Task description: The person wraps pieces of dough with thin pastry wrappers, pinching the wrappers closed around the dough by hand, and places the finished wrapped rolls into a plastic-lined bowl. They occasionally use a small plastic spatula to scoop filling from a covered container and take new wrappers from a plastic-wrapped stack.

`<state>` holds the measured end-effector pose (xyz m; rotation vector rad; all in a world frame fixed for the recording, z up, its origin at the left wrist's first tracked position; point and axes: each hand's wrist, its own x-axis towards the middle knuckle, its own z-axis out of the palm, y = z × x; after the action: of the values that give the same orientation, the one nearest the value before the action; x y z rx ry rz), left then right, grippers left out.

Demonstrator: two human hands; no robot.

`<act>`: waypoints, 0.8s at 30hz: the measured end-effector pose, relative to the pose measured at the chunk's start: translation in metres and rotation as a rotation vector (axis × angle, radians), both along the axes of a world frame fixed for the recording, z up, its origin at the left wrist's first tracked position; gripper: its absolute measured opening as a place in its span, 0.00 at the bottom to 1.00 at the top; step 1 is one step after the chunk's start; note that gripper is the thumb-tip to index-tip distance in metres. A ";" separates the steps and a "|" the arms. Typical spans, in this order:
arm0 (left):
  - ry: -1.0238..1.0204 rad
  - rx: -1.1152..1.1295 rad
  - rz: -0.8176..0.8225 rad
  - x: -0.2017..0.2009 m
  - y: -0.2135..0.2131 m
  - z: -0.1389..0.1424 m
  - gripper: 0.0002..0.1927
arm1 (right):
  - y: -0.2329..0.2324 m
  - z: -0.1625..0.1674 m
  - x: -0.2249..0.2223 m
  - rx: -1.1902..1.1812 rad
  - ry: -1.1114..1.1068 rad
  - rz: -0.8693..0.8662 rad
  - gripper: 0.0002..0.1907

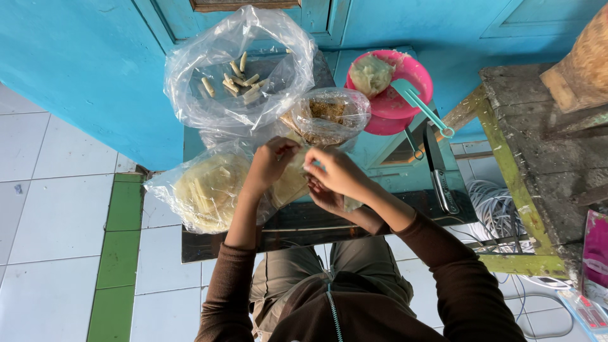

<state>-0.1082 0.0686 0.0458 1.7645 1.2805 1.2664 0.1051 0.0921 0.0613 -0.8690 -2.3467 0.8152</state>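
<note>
My left hand [271, 161] and my right hand [339, 176] meet over a small dark table [380, 209], both pinching a thin pale wrapper sheet [291, 180] between them. To the left lies a clear bag of pale round wrappers [206, 190]. Just beyond my hands sits a clear bag of brownish filling [329, 114]. Farther back, a large open clear bag [237, 69] holds several small finished rolls [237, 82].
A pink bowl [405, 95] with a pale lump and a teal utensil [421, 104] stands at the back right. A knife [438, 170] lies along the table's right side. A worn wooden bench [525, 139] and white coiled cable [500, 209] are to the right.
</note>
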 end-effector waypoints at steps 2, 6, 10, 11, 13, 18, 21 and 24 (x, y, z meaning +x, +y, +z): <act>-0.182 -0.082 0.034 0.001 0.003 -0.003 0.07 | 0.010 -0.002 0.000 -0.133 0.290 0.023 0.06; -0.491 -0.093 0.002 0.005 0.013 -0.005 0.06 | 0.026 -0.004 -0.006 -0.382 0.623 -0.035 0.07; -0.466 -0.037 0.062 0.010 0.013 -0.007 0.05 | 0.026 -0.003 -0.014 -0.679 0.778 -0.094 0.05; -0.477 -0.034 0.082 0.012 0.013 -0.008 0.05 | 0.025 -0.003 -0.016 -0.740 0.843 -0.066 0.05; -0.488 -0.035 0.124 0.012 0.013 -0.009 0.04 | 0.025 -0.005 -0.016 -0.819 0.958 -0.014 0.05; -0.367 0.125 0.188 0.004 0.011 -0.010 0.03 | 0.031 -0.008 -0.005 -0.833 1.106 0.026 0.05; -0.206 -0.004 0.338 0.009 0.008 -0.009 0.04 | 0.029 -0.011 0.001 -0.776 1.219 0.009 0.05; -0.103 0.076 0.310 0.010 0.004 -0.010 0.05 | 0.028 -0.011 0.002 -0.743 1.218 -0.045 0.06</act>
<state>-0.0977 0.0722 0.0361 1.5691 1.5043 1.5745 0.1072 0.1204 0.0507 -0.4171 -0.9451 1.6289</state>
